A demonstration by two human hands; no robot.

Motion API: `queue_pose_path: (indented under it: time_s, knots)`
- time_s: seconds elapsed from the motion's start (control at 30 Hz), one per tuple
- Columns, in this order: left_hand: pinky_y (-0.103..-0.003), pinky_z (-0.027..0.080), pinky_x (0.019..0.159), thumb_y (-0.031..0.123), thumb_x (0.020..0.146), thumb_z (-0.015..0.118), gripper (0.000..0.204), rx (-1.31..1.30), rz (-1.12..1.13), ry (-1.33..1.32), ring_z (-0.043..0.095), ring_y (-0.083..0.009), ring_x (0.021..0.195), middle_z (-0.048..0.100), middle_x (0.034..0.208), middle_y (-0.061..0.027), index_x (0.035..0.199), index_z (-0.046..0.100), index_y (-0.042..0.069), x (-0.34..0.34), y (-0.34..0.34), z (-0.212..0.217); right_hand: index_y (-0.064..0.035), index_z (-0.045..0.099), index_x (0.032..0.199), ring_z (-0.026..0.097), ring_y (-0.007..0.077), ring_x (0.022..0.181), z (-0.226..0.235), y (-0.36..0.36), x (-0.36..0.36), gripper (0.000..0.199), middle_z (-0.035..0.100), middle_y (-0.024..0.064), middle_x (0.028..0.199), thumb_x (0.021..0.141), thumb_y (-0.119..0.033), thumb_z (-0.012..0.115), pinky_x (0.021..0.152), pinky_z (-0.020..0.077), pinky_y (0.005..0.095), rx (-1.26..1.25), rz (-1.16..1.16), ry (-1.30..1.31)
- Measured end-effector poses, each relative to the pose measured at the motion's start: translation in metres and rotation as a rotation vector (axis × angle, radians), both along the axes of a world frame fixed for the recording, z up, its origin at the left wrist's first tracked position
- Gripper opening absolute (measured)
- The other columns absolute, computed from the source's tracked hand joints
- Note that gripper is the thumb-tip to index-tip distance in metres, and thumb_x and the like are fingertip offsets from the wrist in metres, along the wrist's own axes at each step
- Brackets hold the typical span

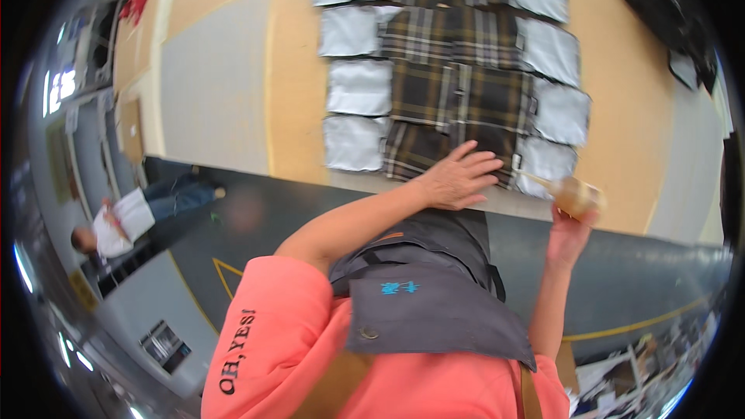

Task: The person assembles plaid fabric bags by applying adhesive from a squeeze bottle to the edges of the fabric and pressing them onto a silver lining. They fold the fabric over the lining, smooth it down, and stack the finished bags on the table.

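Observation:
My left hand (462,178) lies with fingers spread on the nearest dark plaid fabric piece (415,151), close to the table's front edge. Raised at the right, my right hand (572,229) is closed round a yellowish bottle (576,197), blurred by motion. A thin pale spout runs from the bottle toward the right edge of that plaid piece; whether its tip touches the cloth I cannot tell. The plaid pieces lie in overlapping rows, with silvery grey pieces (357,143) sticking out on the left and more silvery pieces (560,112) on the right.
The fabric lies on a wide tan table (299,70) with a grey panel (217,85) at left. A shiny black bundle (667,19) sits at the far right. Beyond the table's left end a person in a white top (124,221) is on the grey-green floor (268,206).

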State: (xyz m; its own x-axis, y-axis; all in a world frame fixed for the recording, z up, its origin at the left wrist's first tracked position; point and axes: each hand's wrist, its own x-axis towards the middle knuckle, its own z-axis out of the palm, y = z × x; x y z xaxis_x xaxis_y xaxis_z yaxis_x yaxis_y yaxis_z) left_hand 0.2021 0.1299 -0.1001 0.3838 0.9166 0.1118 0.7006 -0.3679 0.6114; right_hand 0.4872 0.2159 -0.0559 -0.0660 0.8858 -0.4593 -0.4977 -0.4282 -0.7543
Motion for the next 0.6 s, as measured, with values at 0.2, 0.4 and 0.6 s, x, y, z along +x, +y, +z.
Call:
queue_pose_path:
  time_s: [0.2, 0.4, 0.6]
  knots:
    - [-0.054, 0.021, 0.113, 0.027, 0.080, 0.069, 0.051, 0.050, 0.486, -0.106, 0.034, -0.0341, 0.136, 0.041, 0.141, -0.0151, 0.126, 0.054, 0.013, -0.030, -0.050, 0.028, 0.0002, 0.037, 0.141, 0.039, 0.0333, 0.134, 0.016, 0.049, 0.002, 0.070, 0.042, 0.0171, 0.144, 0.087, -0.031, 0.069, 0.106, 0.0445, 0.0424, -0.104, 0.010, 0.730]
    - [-0.056, 0.019, 0.113, 0.031, 0.081, 0.069, 0.076, -0.110, 1.097, -0.070, 0.025, -0.0431, 0.139, 0.026, 0.147, -0.0263, 0.142, 0.034, 0.003, -0.043, -0.093, 0.013, 0.0049, 0.036, 0.139, 0.043, 0.0341, 0.131, 0.009, 0.068, -0.086, 0.071, 0.040, 0.0180, 0.145, 0.086, -0.026, 0.071, 0.112, 0.0388, 0.0454, -0.007, 0.131, 0.586]
    - [-0.054, 0.008, 0.116, 0.037, 0.079, 0.070, 0.081, -0.186, 0.859, 0.156, 0.015, -0.0436, 0.144, 0.019, 0.152, -0.0307, 0.142, 0.035, 0.000, -0.019, -0.080, 0.020, -0.0131, 0.044, 0.136, 0.052, 0.0266, 0.121, 0.035, 0.036, -0.163, 0.061, 0.051, 0.0097, 0.134, 0.089, -0.047, 0.063, 0.095, 0.0527, 0.0426, -0.006, 0.339, 0.151]
